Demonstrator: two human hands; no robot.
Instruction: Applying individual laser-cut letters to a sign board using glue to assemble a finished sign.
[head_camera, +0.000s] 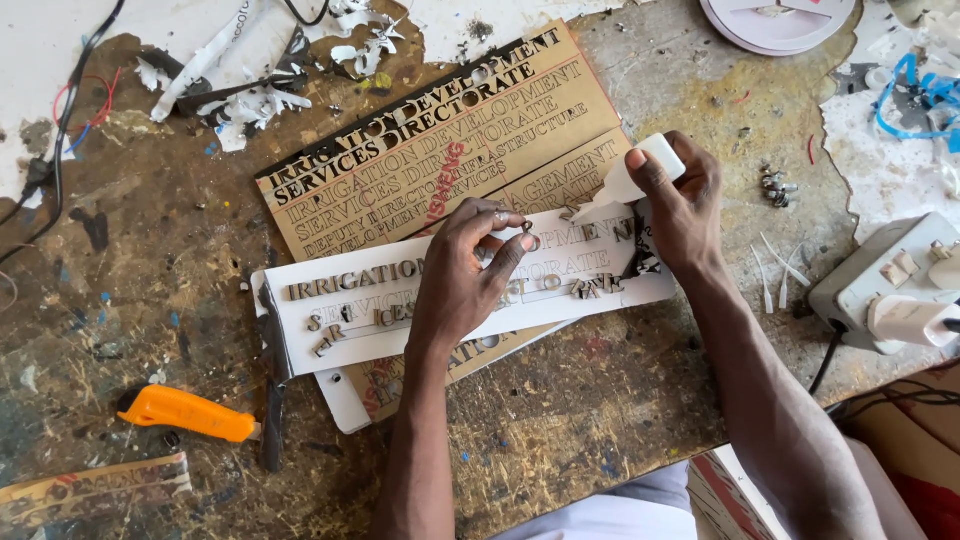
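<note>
Glue bottle (640, 170) in right hand (685, 205); left hand (465, 270) pinching small letter (527, 228).

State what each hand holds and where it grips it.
The right hand grips a small white glue bottle around its body, nozzle pointing down-left. The left hand pinches a small cut-out letter between its fingertips.

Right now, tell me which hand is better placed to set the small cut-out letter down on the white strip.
Left. The left hand already pinches the small letter directly over the white strip. The right hand is occupied, tilting the white glue bottle toward the letter.
</note>
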